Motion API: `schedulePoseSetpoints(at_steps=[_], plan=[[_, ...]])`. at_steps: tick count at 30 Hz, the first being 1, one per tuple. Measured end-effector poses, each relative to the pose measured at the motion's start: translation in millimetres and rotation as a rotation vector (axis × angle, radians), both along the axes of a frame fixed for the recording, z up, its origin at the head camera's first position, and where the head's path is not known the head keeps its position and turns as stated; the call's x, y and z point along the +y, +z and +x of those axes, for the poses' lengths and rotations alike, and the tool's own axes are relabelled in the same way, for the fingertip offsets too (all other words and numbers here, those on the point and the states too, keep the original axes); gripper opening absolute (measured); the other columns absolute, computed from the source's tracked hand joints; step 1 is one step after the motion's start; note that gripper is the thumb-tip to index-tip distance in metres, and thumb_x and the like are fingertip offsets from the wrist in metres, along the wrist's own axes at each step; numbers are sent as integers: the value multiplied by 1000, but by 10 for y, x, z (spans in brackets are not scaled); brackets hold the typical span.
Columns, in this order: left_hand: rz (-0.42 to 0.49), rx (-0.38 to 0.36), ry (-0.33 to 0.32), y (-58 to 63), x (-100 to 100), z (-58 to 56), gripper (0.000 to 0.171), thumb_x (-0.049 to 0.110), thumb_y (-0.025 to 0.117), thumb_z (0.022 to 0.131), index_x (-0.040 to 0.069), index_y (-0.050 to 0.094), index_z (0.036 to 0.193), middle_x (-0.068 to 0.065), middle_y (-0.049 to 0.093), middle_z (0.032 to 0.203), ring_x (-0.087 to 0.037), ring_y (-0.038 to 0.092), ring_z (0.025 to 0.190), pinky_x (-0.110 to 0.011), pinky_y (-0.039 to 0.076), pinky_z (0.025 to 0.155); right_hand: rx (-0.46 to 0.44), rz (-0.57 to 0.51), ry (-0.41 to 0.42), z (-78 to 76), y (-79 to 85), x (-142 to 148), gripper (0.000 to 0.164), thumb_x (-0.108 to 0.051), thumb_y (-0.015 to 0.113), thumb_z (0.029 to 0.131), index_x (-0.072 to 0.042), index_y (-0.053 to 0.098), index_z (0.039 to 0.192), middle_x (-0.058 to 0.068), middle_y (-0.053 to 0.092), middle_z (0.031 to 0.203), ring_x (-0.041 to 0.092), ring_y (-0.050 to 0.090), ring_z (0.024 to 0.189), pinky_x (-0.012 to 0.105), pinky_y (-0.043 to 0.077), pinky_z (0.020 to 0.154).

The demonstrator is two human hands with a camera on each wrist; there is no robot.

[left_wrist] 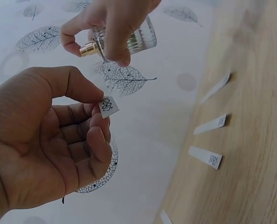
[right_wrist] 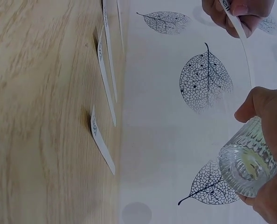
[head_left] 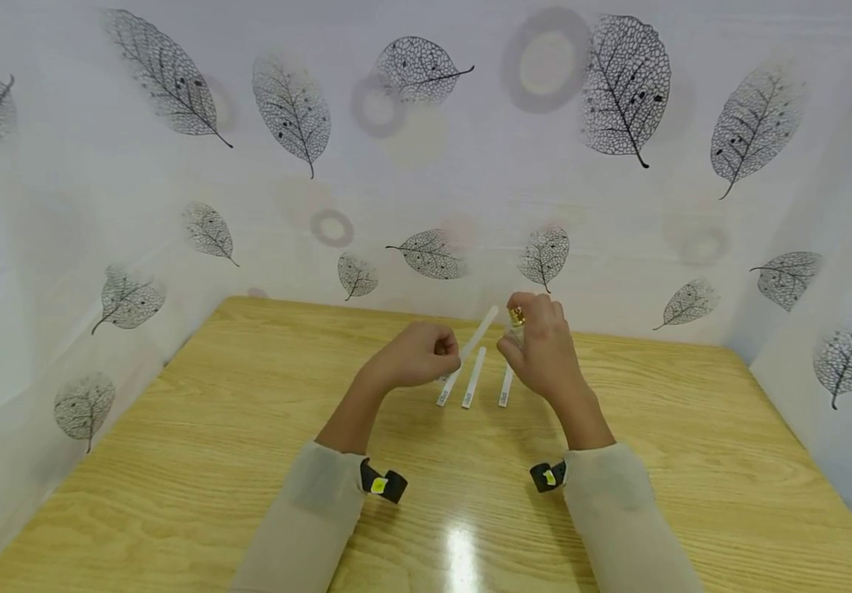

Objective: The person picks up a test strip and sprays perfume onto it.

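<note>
My left hand pinches a white perfume test strip near its printed end, between thumb and index finger. In the left wrist view, the strip's printed end shows at the fingertips, the other fingers loosely curled. My right hand grips a clear ribbed glass perfume bottle, its index finger on the gold spray top. The bottle is held above the table, tilted in the left wrist view, its nozzle side toward the strip. Liquid inside cannot be clearly made out.
Several more white strips with printed ends lie on the wooden table below the hands, among them a middle strip and a right strip. A pale leaf-patterned cloth rises behind the table and along both sides.
</note>
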State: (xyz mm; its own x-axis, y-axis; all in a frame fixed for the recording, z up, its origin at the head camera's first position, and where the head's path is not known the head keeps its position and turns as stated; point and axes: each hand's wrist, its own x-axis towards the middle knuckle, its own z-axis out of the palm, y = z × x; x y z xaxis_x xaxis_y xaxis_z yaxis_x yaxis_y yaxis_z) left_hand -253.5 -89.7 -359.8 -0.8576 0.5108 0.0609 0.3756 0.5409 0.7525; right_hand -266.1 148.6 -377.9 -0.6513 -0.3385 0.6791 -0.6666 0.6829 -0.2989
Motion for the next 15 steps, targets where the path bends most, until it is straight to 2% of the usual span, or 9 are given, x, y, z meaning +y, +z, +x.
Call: schedulePoseSetpoints(at_steps=[7, 15], plan=[[8, -2, -17, -1, 1, 9, 8, 13, 59, 93, 9, 65, 90, -2, 60, 72, -12, 46, 59, -27, 40, 53, -29, 15, -19, 0, -41, -24, 47, -3, 67, 83, -5, 45, 125, 18, 50, 101, 34, 44, 84, 43, 37, 71], [6, 3, -33, 25, 13, 32, 7, 12, 58, 92, 8, 64, 90, -1, 57, 71, -11, 44, 58, -26, 38, 54, 4, 29, -47, -9, -59, -35, 44, -4, 67, 83, -4, 44, 121, 18, 48, 98, 35, 41, 83, 43, 33, 70]])
